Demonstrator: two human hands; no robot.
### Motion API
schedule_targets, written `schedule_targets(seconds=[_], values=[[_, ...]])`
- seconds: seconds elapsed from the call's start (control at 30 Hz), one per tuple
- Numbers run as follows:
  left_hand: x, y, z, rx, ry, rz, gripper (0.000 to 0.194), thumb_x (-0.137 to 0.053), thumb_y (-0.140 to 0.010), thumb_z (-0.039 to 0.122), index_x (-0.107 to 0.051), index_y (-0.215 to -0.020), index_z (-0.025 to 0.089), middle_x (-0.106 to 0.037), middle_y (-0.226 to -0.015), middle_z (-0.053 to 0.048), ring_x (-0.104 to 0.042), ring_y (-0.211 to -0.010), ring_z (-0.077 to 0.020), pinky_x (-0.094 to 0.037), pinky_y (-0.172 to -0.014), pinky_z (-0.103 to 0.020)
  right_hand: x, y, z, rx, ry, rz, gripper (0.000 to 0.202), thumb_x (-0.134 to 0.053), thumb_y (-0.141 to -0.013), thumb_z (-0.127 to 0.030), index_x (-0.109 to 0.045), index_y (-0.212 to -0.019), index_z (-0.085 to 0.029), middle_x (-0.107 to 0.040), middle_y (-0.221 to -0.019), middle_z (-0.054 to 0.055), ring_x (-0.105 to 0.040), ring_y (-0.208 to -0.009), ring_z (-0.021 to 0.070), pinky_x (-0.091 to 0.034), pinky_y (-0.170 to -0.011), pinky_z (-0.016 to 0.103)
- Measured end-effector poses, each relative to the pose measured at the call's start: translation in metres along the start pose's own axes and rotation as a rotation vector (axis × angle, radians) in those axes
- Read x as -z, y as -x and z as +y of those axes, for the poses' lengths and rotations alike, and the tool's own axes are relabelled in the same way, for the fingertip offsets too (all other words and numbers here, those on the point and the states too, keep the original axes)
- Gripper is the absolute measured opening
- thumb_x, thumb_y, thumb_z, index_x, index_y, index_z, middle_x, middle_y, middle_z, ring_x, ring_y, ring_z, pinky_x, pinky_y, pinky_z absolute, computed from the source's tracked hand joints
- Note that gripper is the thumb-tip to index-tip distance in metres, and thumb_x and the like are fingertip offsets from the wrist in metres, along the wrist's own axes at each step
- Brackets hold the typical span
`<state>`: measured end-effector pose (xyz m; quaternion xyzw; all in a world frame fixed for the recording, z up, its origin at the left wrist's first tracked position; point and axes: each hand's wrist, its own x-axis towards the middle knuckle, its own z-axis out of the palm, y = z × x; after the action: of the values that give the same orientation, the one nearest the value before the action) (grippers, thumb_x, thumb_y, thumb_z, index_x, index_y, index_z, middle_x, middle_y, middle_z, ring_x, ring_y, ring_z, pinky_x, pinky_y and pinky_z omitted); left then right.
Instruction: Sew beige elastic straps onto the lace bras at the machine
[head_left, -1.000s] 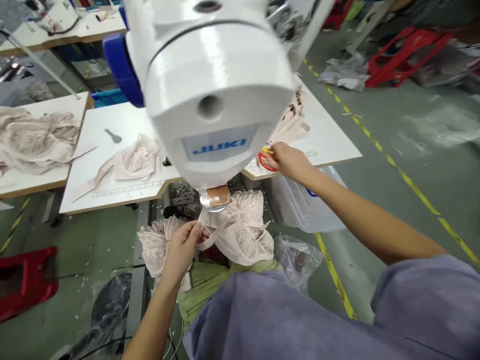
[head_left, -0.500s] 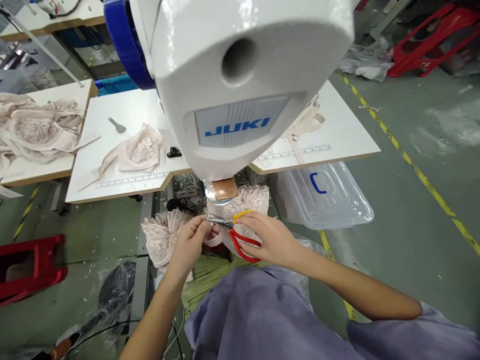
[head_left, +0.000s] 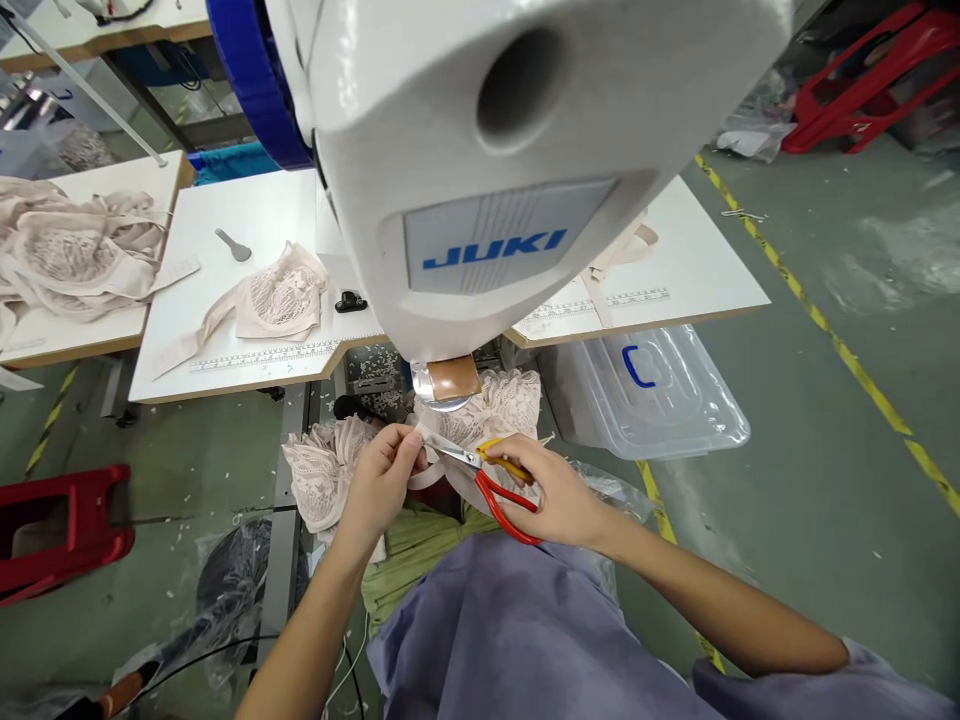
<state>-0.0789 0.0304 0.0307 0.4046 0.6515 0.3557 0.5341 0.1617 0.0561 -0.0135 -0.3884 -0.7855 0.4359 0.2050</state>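
My left hand (head_left: 386,470) pinches the edge of a beige lace bra (head_left: 504,400) below the sewing machine head. A pair of scissors (head_left: 491,482) with one red and one yellow handle is in my right hand (head_left: 559,492), its blades pointing left toward my left fingertips. The blade tips lie close by the strap piece in my left hand; whether they touch it I cannot tell. The bra's lace cups hang on both sides of my hands, partly covered by them.
The white sewing machine (head_left: 495,230) looms over my hands. On the left tabletop (head_left: 172,340) lie another lace bra (head_left: 281,300) and a grey flat tool (head_left: 234,246). A lidded clear bin (head_left: 675,400) stands at right; red stools (head_left: 67,535) are on the floor.
My right hand has drawn the scissors a little right and down, away from my left fingertips. My left hand stays nearly in place. The camera view has shifted slightly.
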Motion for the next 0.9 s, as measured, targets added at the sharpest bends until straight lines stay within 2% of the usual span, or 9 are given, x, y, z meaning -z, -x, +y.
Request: schedule_targets(seconds=[0.17, 0.33, 0.47, 0.57, 0.67, 0.73, 0.83, 0.9], values=[[0.003, -0.003, -0.003, -0.018, -0.063, -0.036, 0.027, -0.05, -0.095, 0.044, -0.063, -0.089, 0.02, -0.061, -0.073, 0.001, -0.051, -0.064, -0.012, -0.038, -0.056, -0.021, -0.007, -0.016, -0.006, -0.022, -0.029, -0.005, 0.043, -0.068, -0.079, -0.031, -0.055, -0.119, -0.026, -0.065, -0.109, 0.008, -0.06, -0.077, 0.0197, -0.05, -0.068, 0.035], [0.009, -0.005, -0.008, -0.058, -0.11, -0.035, 0.026, -0.048, -0.097, 0.038, -0.062, -0.086, 0.02, -0.063, -0.075, 0.0, -0.054, -0.067, -0.0122, -0.041, -0.06, -0.022, -0.005, -0.025, -0.002, -0.055, -0.062, -0.047, 0.04, -0.069, -0.08, -0.028, -0.061, -0.119, -0.026, -0.068, -0.111, 0.008, -0.064, -0.083, 0.0206, -0.051, -0.071, 0.034], [0.01, -0.004, -0.004, -0.038, -0.109, -0.001, 0.03, -0.05, -0.096, 0.042, -0.062, -0.081, 0.019, -0.062, -0.071, 0.001, -0.053, -0.063, -0.0112, -0.041, -0.058, -0.021, -0.003, -0.021, 0.004, -0.086, -0.035, -0.049, 0.036, -0.067, -0.083, -0.031, -0.065, -0.119, -0.027, -0.072, -0.107, 0.006, -0.066, -0.08, 0.02, -0.051, -0.07, 0.033], [0.01, -0.002, -0.002, -0.031, -0.086, 0.036, 0.029, -0.052, -0.095, 0.042, -0.065, -0.084, 0.019, -0.066, -0.073, 0.0, -0.059, -0.066, -0.0122, -0.046, -0.062, -0.022, 0.006, -0.011, 0.008, -0.136, 0.012, -0.027, 0.035, -0.064, -0.085, -0.031, -0.066, -0.12, -0.027, -0.073, -0.106, 0.005, -0.066, -0.075, 0.0183, -0.051, -0.066, 0.031], [0.011, -0.001, -0.006, -0.094, -0.136, 0.074, 0.025, -0.053, -0.094, 0.039, -0.069, -0.091, 0.02, -0.071, -0.082, -0.003, -0.065, -0.075, -0.0151, -0.051, -0.07, -0.025, 0.031, -0.005, 0.016, -0.196, 0.092, -0.034, 0.035, -0.063, -0.085, -0.034, -0.068, -0.118, -0.027, -0.073, -0.105, 0.006, -0.066, -0.07, 0.018, -0.051, -0.061, 0.03], [0.011, 0.0, -0.011, -0.151, -0.222, 0.125, 0.022, -0.054, -0.093, 0.036, -0.067, -0.1, 0.02, -0.071, -0.081, -0.003, -0.066, -0.076, -0.0161, -0.051, -0.069, -0.026, 0.056, -0.014, 0.026, -0.216, 0.185, -0.018, 0.036, -0.062, -0.086, -0.039, -0.068, -0.118, -0.027, -0.074, -0.103, 0.006, -0.066, -0.071, 0.02, -0.051, -0.06, 0.031], [0.011, 0.0, -0.01, -0.165, -0.243, 0.123, 0.023, -0.056, -0.091, 0.034, -0.064, -0.108, 0.021, -0.07, -0.075, -0.001, -0.066, -0.071, -0.0167, -0.052, -0.067, -0.028, 0.099, -0.052, 0.046, -0.228, 0.392, 0.185, 0.041, -0.06, -0.087, -0.046, -0.067, -0.119, -0.021, -0.073, -0.103, 0.01, -0.067, -0.081, 0.0268, -0.051, -0.066, 0.037], [0.011, -0.001, -0.003, -0.074, -0.116, 0.015, 0.023, -0.056, -0.091, 0.037, -0.064, -0.105, 0.02, -0.072, -0.077, -0.003, -0.069, -0.073, -0.018, -0.054, -0.071, -0.03, 0.127, -0.085, 0.059, -0.223, 0.519, 0.318, 0.043, -0.058, -0.088, -0.045, -0.066, -0.119, -0.018, -0.072, -0.107, 0.013, -0.067, -0.091, 0.0317, -0.052, -0.074, 0.042]])
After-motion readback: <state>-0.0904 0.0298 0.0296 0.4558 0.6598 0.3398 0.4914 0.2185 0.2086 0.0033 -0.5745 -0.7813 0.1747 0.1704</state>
